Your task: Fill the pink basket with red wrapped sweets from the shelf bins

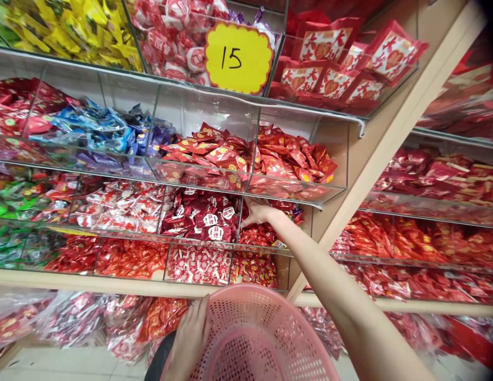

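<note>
My left hand [191, 334] is closed over the left rim of a pink plastic basket [266, 304] with a perforated wall, held low in front of me. My right arm reaches forward to the shelf, where my right hand [257, 211] is inside a clear bin of red-wrapped candies [256, 235]. Its thumb and fingers are spread near the clear divider, and part of the fingertips is hard to make out. Just left of that hand, the neighbouring bin holds dark red packets [200, 217] with white labels.
Clear-fronted bins of wrapped sweets fill the shelves, including blue packets [95, 127] and red packets [294, 153]. A yellow price tag [238, 58] reads 15. A slanted wooden post [393, 127] stands at right. Plastic bags of sweets [75, 317] lie below the shelf edge.
</note>
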The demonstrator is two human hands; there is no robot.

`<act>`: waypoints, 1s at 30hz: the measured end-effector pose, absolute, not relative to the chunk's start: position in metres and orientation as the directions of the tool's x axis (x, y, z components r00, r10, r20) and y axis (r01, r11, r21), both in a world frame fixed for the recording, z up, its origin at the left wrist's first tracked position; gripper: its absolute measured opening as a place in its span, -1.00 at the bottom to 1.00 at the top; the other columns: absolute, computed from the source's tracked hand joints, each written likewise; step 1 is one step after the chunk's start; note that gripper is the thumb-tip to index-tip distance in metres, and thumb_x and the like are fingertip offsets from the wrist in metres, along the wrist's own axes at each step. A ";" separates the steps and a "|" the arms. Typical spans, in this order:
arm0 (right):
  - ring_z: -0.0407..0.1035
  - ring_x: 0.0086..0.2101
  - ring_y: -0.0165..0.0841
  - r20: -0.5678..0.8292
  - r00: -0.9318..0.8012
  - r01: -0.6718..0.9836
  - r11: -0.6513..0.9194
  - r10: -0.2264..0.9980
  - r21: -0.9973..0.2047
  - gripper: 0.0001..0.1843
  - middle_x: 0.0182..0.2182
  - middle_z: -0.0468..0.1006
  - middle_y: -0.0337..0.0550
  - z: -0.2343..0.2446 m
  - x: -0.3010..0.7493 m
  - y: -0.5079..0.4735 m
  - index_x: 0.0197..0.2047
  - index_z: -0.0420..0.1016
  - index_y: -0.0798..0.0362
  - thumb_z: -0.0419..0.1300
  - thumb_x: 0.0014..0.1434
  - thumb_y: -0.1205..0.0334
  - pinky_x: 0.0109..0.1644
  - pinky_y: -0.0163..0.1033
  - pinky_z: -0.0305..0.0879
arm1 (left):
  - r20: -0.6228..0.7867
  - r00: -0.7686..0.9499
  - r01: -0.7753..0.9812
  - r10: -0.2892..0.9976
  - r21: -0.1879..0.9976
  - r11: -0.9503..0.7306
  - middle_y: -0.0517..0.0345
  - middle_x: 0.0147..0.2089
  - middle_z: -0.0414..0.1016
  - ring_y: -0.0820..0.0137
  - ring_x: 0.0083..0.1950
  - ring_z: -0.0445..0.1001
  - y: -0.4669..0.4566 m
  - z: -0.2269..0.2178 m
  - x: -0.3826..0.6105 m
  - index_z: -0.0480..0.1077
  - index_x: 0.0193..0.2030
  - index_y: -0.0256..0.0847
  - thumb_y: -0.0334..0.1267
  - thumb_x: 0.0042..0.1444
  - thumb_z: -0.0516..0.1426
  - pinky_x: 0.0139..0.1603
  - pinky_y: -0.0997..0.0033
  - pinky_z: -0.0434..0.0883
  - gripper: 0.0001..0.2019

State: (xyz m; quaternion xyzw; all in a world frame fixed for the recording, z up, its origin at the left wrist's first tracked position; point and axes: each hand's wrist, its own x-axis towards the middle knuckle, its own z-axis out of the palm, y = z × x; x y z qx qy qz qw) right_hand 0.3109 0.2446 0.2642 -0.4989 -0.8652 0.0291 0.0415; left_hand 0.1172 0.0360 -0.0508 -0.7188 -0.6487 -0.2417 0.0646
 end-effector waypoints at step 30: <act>0.21 0.07 -0.02 0.314 -0.488 0.872 0.471 0.814 0.133 -0.37 0.08 0.36 0.20 0.242 0.301 0.221 0.12 0.21 0.19 0.24 -0.02 0.19 0.11 0.08 0.11 | 0.337 0.026 0.935 0.941 0.324 -0.142 -0.07 0.20 0.36 0.25 0.17 0.35 0.034 -0.035 0.119 0.17 0.26 -0.31 -0.31 0.21 -0.14 0.11 0.20 0.34 -0.52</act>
